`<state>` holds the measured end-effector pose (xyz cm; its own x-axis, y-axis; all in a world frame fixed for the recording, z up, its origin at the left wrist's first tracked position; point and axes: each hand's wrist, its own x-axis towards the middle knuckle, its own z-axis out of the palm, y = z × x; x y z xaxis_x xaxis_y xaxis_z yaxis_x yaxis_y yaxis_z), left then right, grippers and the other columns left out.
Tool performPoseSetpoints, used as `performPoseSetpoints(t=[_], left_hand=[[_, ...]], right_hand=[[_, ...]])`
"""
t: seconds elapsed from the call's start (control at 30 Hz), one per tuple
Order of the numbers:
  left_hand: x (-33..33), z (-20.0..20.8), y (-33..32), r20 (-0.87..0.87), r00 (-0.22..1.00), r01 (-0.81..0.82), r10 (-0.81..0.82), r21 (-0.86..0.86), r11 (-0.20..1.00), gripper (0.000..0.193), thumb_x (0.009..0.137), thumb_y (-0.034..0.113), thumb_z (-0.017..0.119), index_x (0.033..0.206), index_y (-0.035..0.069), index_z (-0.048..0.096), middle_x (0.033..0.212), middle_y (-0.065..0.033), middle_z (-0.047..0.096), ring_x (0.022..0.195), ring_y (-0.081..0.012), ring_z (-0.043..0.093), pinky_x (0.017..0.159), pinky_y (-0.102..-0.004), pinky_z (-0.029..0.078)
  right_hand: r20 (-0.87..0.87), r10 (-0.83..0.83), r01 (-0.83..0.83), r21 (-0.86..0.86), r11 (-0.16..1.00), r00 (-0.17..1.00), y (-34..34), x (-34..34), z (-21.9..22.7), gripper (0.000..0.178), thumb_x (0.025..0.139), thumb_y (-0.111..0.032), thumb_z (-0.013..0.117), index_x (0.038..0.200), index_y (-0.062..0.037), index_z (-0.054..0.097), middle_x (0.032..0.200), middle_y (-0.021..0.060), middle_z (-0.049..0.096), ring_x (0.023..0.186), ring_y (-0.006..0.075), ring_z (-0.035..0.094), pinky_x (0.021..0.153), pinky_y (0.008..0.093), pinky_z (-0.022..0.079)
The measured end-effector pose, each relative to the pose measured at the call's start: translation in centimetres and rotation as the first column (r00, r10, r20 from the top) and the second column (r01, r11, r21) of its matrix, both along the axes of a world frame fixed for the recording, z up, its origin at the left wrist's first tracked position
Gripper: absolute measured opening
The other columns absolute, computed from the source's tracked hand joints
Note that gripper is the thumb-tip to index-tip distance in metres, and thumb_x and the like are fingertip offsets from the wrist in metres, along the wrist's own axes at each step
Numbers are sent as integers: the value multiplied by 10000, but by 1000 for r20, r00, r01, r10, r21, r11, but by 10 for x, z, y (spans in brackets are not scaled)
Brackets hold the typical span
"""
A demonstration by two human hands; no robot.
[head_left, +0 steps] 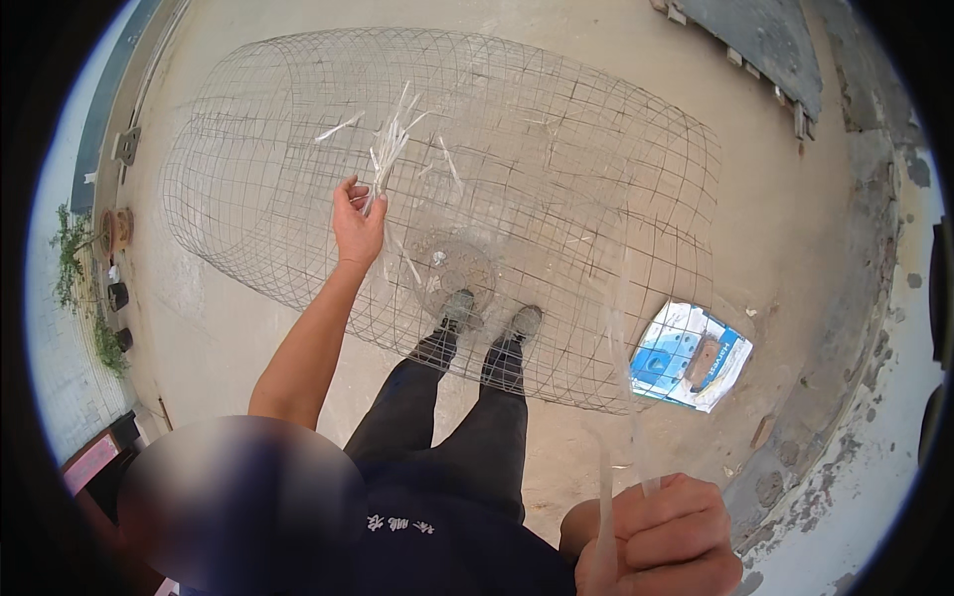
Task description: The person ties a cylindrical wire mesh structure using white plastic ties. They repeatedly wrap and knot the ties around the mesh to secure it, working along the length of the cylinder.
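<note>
My left hand (360, 223) is closed around the lower end of a bundle of thin whitish plastic strips (396, 139), whose loose ends fan out upward. Under it lies a large cage-like roll of wire mesh (556, 189), stretching across the ground before me. Close at the lower right, my right hand (676, 536) is in a fist on a translucent plastic strip (636, 427). One length of this strip runs up over the mesh and fades from sight; another (605, 487) hangs beside the fist. A few loose strips (449, 161) lie among the wires.
At the mesh's right end lies a blue-and-white cardboard piece (686, 358). My shoes (527, 320) stand at the mesh's near side, seen through the wires. A dark slab (760, 45) is at the far right. Potted plants (107, 343) line the left wall; a worn wall (865, 437) curves along the right.
</note>
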<state>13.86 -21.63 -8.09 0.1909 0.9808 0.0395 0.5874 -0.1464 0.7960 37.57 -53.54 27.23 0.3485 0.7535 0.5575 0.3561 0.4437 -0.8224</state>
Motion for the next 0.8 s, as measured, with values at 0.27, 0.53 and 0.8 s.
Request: performPoseSetpoints(t=[0.27,0.53,0.8], left_hand=[[-3,17,-2,-133,985,-107,106,2,994,692,890,193,785,1456,-14,444,1198,-140,609,995,-232,615,876,-380,543],[38,38,-14,-362,918,28,162,465,885,709,870,176,778,1474,18,441,1286,-163,577,1189,-316,555,962,-442,500],[157,66,-5,-209,663,715,-719,-109,690,401,881,184,747,1255,88,639,1235,-123,670,1230,-339,588,1053,-463,467]], right_hand=[[54,-461,431,-462,775,886,42,84,-135,374,918,-313,817,1120,-5,746,993,89,698,644,105,498,539,249,388],[499,-158,522,-831,195,852,36,100,-284,544,881,-441,803,1189,-36,609,820,133,758,798,350,747,708,464,562],[481,-240,529,-822,210,843,40,105,-294,484,858,-419,829,1148,-60,682,814,98,769,786,312,748,716,440,564]])
